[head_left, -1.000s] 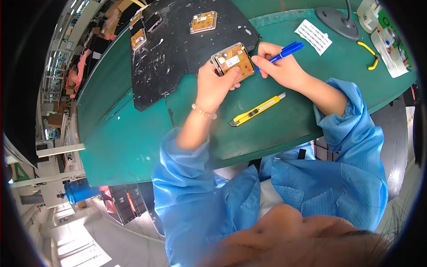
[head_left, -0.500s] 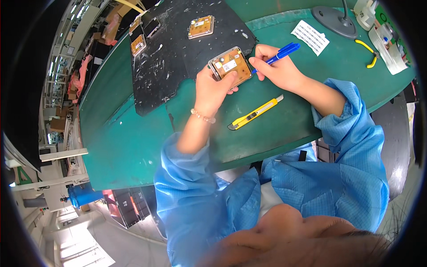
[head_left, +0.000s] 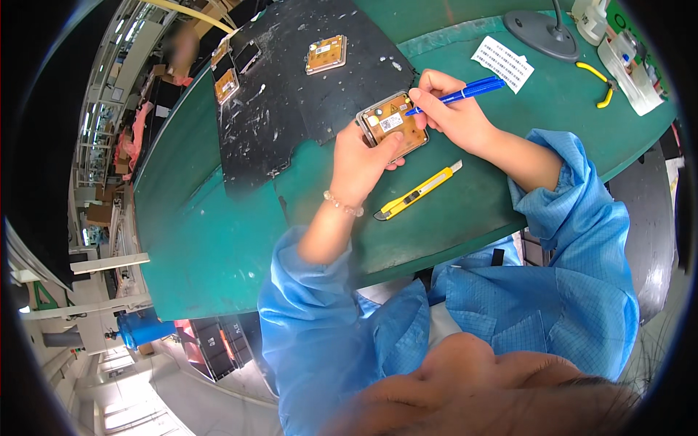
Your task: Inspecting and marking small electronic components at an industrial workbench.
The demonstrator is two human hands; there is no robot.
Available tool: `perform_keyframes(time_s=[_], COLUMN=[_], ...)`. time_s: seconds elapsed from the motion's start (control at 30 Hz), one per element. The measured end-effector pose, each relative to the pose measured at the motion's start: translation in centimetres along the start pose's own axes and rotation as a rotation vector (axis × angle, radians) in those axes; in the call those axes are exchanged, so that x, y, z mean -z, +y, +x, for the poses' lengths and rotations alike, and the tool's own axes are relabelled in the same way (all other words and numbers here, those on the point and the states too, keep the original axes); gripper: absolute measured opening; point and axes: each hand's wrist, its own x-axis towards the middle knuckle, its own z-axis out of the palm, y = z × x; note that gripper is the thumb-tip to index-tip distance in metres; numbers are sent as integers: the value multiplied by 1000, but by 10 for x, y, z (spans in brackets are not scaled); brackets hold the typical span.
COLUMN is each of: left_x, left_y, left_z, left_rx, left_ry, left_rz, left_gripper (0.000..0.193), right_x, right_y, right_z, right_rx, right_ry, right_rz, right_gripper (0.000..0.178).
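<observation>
My left hand (head_left: 363, 161) is closed around a small rectangular module (head_left: 406, 139) with an orange-brown face, a clear rim and a white label. Its thumb lies across the module's face. My right hand (head_left: 456, 115) pinches a blue marker pen (head_left: 472, 90), whose tip reaches the module's face beside the label; whether it touches I cannot tell. Below both hands, a yellow utility knife (head_left: 418, 192) lies on the green table with its blade partly out. A similar module (head_left: 326, 54) rests on the black mat (head_left: 291, 94) beyond my left hand.
More modules (head_left: 227, 86) sit at the mat's far left edge. To the right are a sheet of printed labels (head_left: 503, 64), a grey stand base (head_left: 542, 36), yellow-handled pliers (head_left: 605, 93) and a white tray (head_left: 631, 81) with bottles. The green table (head_left: 211, 254) ends in a curved near edge.
My left hand and the module have shifted right and nearer to me. The pen's tip has come from the module's edge to over its face. My right hand has stayed almost in place.
</observation>
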Motion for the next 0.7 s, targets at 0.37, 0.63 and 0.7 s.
perform_keyframes(time_s=[0.37,0.63,0.7], left_x=[0,-6,-12], left_y=[-2,2,2], left_z=[0,-3,-4], left_rx=[-13,-16,-41], left_ry=[4,-17,-23], left_rz=[17,100,83], left_gripper=[27,28,29], right_x=[-2,4,2], right_y=[4,-13,-17], right_z=[0,0,-2], right_rx=[36,146,203], right_ry=[-6,121,142], right_rz=[12,36,14], right_gripper=[26,26,25])
